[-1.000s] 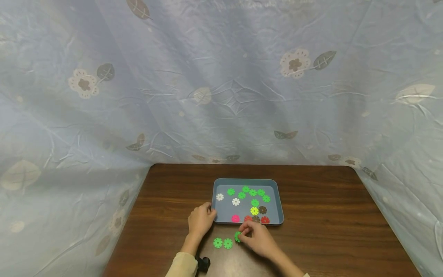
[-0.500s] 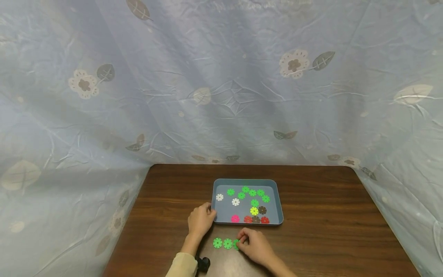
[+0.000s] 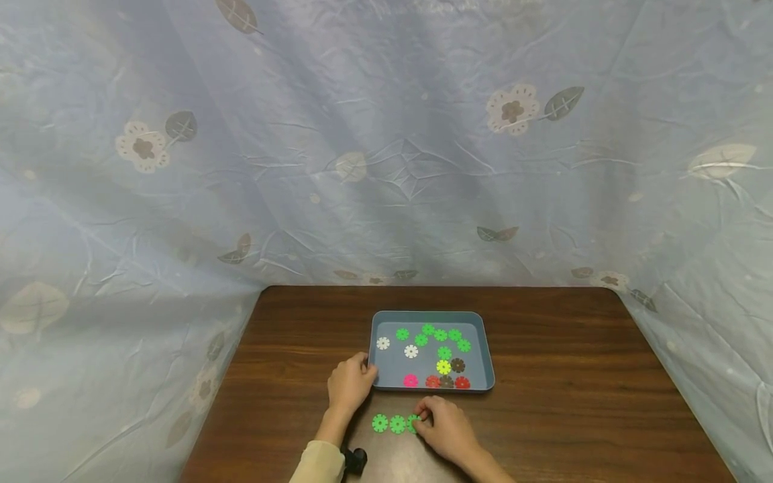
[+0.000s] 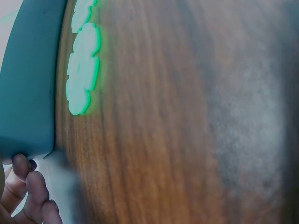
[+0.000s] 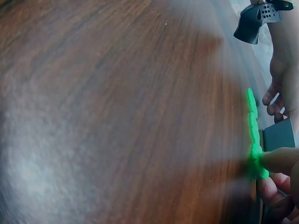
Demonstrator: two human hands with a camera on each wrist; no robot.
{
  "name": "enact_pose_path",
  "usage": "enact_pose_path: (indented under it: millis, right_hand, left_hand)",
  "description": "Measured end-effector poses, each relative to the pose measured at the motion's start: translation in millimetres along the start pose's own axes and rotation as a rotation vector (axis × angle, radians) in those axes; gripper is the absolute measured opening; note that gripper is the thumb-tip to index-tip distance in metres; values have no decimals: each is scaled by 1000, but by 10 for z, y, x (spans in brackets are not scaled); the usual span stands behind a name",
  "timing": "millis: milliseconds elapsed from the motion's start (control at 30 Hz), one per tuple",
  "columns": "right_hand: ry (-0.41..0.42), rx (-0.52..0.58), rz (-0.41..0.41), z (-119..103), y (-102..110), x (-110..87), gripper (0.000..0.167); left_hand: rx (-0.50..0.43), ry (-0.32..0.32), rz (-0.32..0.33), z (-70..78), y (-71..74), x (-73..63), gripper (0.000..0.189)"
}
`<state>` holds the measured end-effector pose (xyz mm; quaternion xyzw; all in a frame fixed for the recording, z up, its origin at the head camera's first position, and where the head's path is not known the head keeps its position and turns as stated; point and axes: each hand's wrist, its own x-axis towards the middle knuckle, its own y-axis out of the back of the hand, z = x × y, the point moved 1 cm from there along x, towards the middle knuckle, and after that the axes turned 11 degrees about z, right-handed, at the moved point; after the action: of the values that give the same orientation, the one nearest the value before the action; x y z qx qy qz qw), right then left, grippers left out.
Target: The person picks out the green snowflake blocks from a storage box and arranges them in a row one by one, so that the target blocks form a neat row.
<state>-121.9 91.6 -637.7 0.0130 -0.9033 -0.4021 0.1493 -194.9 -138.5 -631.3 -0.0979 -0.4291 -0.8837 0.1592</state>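
Note:
My left hand (image 3: 350, 385) holds the front left corner of a shallow blue-grey tray (image 3: 392, 370); the left wrist view shows its fingertips (image 4: 21, 165) at the tray's corner. In front of the tray, a green notched snowflake disc (image 3: 380, 423) and a second green snowflake disc (image 3: 397, 424) lie flat on the table. A third green snowflake disc (image 3: 412, 423) lies at the right end of this row, partly hidden by my right hand (image 3: 448, 429). That hand pinches it between thumb and fingers, and in the right wrist view the disc (image 5: 258, 163) lines up with the others.
Inside the tray lie several green discs (image 3: 444, 352), two white ones (image 3: 411, 351), a yellow disc (image 3: 443, 367), a pink disc (image 3: 410, 380), and brown and red ones (image 3: 461, 382). The brown wooden table (image 3: 561, 362) meets a patterned curtain (image 3: 423, 221) behind.
My right hand has brought the third green disc leftward and toward me, to the right end of the row, and since then has barely moved. My left hand has stayed at the tray corner.

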Motion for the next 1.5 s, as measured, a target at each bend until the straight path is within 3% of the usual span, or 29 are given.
enact_pose_path:
  millis: [367, 600, 833, 1033, 1267, 1500]
  right_hand:
    - [-24, -2, -18, -30, 33, -34, 16]
    - [21, 40, 4, -17, 49, -16, 14]
    - [72, 82, 32, -110, 217, 155, 16]
    - [13, 78, 86, -70, 364, 427, 11]
    - [-138, 74, 137, 199, 460, 747, 14]
    - [-210, -57, 134, 435, 484, 947, 24]
  left_hand:
    - [-6, 13, -3, 15, 10, -2, 30]
    - [0, 15, -6, 20, 14, -5, 30]
    - [-9, 13, -6, 35, 33, -2, 30]
    - [-1, 19, -4, 20, 19, -5, 30]
    - [-8, 24, -9, -1, -1, 0, 29]
    - [-21, 18, 2, -2, 8, -15, 27]
